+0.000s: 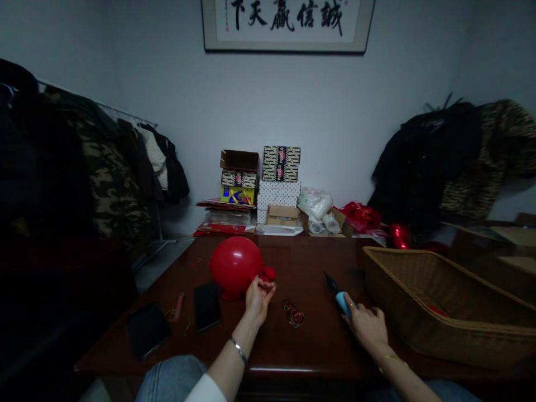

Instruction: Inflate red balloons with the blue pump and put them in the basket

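Observation:
An inflated red balloon (235,266) rests on the dark wooden table (293,346). My left hand (258,297) is closed, pinching the balloon's neck at its right side, where a small red knotted end (268,273) sticks out. My right hand (367,325) lies on the table farther right, closed around a tool with a light blue handle and a dark pointed tip (337,293) that points away from me. A small tangle of coloured rubber bands (294,315) lies on the table between the two hands.
Two dark phones (207,306) (147,329) and a pink strip (178,306) lie at the left. A large wicker basket (439,301) fills the right side. Boxes (280,184), plastic bags and red decorations crowd the far edge. Coats hang on both sides.

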`<state>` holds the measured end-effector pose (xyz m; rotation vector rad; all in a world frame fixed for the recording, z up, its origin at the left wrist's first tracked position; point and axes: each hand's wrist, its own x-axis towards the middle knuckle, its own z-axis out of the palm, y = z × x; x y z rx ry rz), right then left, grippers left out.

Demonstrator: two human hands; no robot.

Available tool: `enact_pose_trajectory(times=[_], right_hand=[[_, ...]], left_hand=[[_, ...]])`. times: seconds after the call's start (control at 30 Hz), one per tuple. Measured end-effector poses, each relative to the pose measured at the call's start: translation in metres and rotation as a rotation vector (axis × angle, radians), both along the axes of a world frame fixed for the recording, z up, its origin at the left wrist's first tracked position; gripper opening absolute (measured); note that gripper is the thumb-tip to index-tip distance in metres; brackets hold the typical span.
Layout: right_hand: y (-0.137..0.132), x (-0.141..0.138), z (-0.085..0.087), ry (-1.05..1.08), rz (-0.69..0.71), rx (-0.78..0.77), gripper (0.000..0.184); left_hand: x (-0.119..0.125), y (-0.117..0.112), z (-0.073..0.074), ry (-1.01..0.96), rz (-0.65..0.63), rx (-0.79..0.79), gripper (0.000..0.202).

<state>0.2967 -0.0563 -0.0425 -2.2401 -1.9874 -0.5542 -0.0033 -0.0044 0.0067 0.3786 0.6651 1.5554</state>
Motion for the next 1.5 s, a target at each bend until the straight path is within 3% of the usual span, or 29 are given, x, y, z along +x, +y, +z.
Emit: enact_pose_trajectory(times=[0.5, 0.73, 0.9, 1.13, 1.33, 1.5], right_hand=[[0.033, 0.011, -0.009, -0.048, -0.064, -0.027, 0.049], [0.034, 0.000, -0.003, -0.017, -0.026, 0.084, 0.058], [0.041, -0.031, 0.016, 0.029, 0.133, 0.218, 0.057], [0.034, -0.101, 0.062, 0.070, 0.475, 0.333, 0.064], [0.024, -0.137, 0.092, 0.074, 0.643, 0.350, 0.078], [0.023, -0.148, 0.103, 0.059, 0.734, 0.347, 0.076]], left_hand=[[-0.001, -0.002, -0.003, 0.033, 0.005, -0.023, 0.023], [0.000, -0.003, -0.004, 0.053, -0.005, -0.026, 0.025], [0.001, -0.003, -0.002, 0.088, -0.016, -0.010, 0.030], [0.001, -0.012, 0.015, 0.113, -0.118, 0.038, 0.031], [-0.004, -0.024, 0.035, 0.086, -0.390, 0.074, 0.030], [-0.003, -0.036, 0.038, 0.101, -0.644, 0.110, 0.031]])
